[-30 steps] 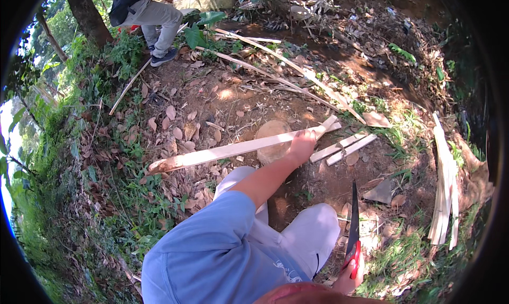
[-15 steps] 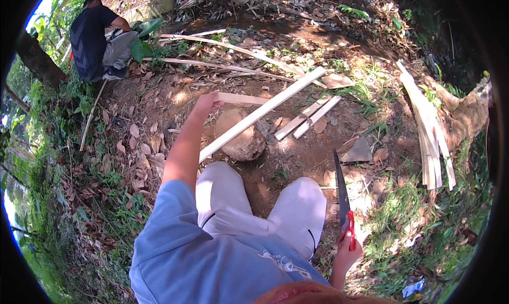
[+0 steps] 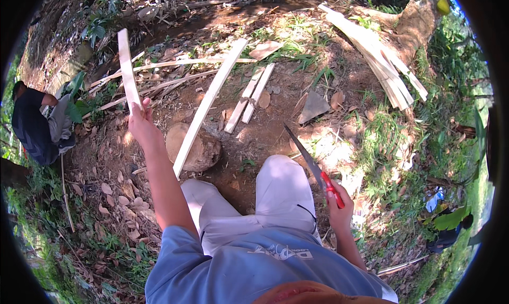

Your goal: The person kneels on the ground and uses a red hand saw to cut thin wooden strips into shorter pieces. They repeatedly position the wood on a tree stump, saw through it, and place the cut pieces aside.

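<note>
My left hand (image 3: 140, 118) is closed around the lower end of a short flat wooden strip (image 3: 125, 60), which points up and away from me. In my right hand (image 3: 340, 203) is a handsaw (image 3: 307, 158), gripped by its red handle, its dark blade pointing forward and left past my knee. A longer wooden strip (image 3: 212, 100) lies across a round log block (image 3: 205, 151) in front of my knees. Just right of that strip, two short cut strips (image 3: 244, 102) lie side by side on the soil.
Long strips (image 3: 175, 64) lie on the ground farther out. A bundle of strips (image 3: 374, 60) leans by a tree root (image 3: 416, 25) at the far right. A grey flat stone (image 3: 314, 107) sits ahead of the saw. Another person (image 3: 37, 118) crouches at the left edge.
My view has turned to the right. The strip in my left hand has swung from pointing right over the log to pointing away, off to its left. The saw stays in my right hand.
</note>
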Tool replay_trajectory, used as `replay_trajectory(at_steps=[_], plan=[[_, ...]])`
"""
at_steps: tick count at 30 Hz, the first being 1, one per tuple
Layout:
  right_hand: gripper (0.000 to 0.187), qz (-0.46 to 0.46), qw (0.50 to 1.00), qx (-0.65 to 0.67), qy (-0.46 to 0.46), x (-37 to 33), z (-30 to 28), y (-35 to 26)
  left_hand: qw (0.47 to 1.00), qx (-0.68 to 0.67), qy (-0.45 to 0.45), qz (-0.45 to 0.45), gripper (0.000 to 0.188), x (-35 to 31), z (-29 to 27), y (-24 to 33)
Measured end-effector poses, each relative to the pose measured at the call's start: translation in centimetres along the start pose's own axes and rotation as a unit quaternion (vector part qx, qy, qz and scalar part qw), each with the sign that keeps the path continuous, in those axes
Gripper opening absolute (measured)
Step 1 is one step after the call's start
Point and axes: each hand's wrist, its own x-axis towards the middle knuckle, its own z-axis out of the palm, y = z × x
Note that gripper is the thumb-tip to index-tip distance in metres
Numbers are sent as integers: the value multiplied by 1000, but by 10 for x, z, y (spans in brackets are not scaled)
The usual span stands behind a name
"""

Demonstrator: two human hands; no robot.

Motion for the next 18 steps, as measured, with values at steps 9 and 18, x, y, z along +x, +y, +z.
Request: replay_trajectory(at_steps=[9,18], plan=[[36,1,999,-37,20,-12,0,8,885,50,-381,-263,38,-141,88,-53],[37,-26,999,-27,15,-10,-2,22,802,201,-500,-259,30,-127,102,-200]])
